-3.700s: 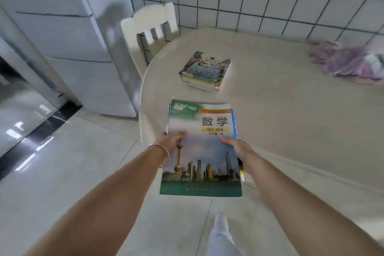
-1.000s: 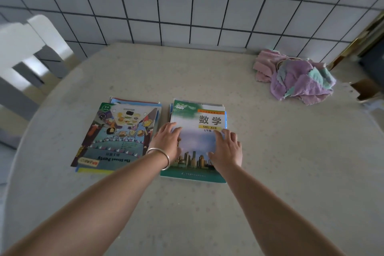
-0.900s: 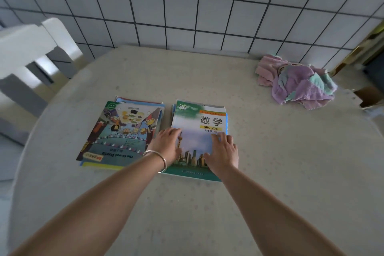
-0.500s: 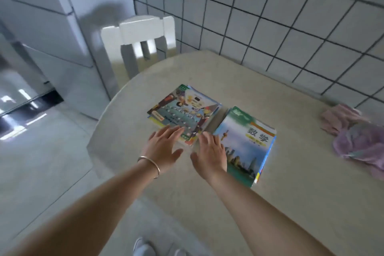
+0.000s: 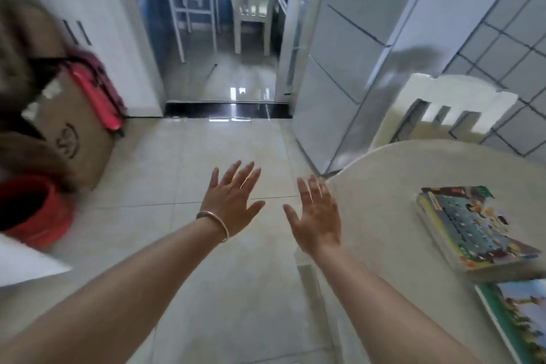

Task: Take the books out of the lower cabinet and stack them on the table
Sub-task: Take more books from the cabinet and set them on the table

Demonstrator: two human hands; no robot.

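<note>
Both hands are empty, with the fingers spread wide and the palms facing down. The left hand (image 5: 233, 201), which wears a thin metal bracelet (image 5: 214, 220) on the wrist, hangs over the pale tiled floor (image 5: 165, 186). The right hand (image 5: 317, 216) is at the edge of the round beige table (image 5: 384, 186) and touches nothing.

Two piles of books lie on this table, side by side but not one on the other: a colourful illustrated book pile (image 5: 469, 230) and, nearer to the person, a green-edged textbook with a city picture (image 5: 520, 316), cut by the frame.

I judge that part of the task is done, since these books are out of the cabinet. The lower cabinet itself I cannot identify in this view, so how many books remain inside is unknown. The two piles may also need joining into one stack.
</note>
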